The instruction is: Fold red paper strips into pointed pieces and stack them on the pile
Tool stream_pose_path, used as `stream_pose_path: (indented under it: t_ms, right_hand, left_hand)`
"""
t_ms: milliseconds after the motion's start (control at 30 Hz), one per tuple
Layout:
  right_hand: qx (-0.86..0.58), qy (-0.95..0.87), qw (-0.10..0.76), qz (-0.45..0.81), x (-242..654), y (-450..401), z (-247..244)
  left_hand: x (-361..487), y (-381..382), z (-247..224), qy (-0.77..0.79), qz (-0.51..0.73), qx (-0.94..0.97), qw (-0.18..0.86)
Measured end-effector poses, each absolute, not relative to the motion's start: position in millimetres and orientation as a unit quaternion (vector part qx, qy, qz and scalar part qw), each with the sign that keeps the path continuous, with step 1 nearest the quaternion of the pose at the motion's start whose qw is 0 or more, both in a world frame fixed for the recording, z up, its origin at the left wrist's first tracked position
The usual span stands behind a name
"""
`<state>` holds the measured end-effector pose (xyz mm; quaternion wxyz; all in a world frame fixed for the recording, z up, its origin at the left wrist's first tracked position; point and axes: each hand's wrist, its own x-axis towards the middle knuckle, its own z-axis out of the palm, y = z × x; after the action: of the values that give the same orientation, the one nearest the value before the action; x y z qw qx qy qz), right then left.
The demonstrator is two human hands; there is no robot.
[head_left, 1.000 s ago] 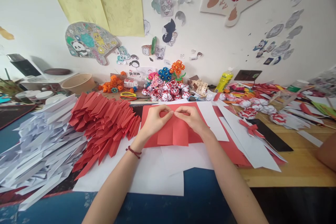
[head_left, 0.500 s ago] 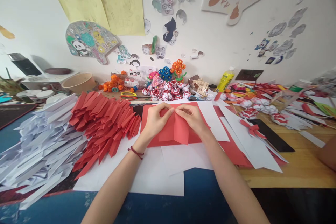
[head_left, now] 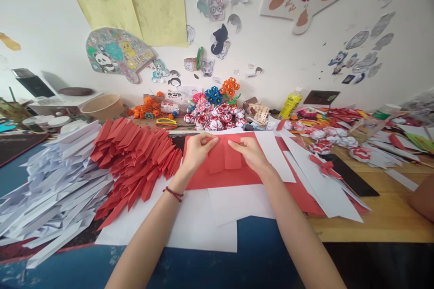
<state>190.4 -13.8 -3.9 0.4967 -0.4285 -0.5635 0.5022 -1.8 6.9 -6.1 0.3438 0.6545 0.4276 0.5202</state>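
At the centre of the work area, a small creased piece of red paper is being held by both hands over a large flat sheet of red paper; whether the two are touching cannot be judged. The left hand is pinching the far left part of the piece between thumb and forefinger, and the right hand is pinching the far right part likewise. The fingertips of the two hands are staying apart, with the crease lying between them.

The crease is running away from the person, toward the white wall, and is dividing the piece into left and right panels. The near edge is facing the person and running roughly left to right. The fingers are covering part of the outline, so the long axis cannot be told.

Bare red surface is showing between this near edge and the front edge of the large sheet. Overlapping sheets of white paper are extending farther toward the person. At left, a dense stack of folded red paper strips is limiting side room near the left hand; at right, a white paper sheet is lying near the right hand
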Motion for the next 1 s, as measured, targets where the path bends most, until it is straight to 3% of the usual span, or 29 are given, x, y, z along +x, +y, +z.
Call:
stream_pose_path:
  t_ms: [600, 1000]
  right_hand:
    - [-0.362, -0.499, 0.491, 0.615, 189.7, -9.6, -7.5]
    - [-0.424, -0.550, 0.514, 0.504, 191.9, -6.2, -12.6]
  left_hand:
    - [-3.2, 6.4, -4.7, 0.435, 0.518, 0.623, 0.393]
    - [2.4, 2.5, -6.1, 0.433, 0.512, 0.639, 0.375]
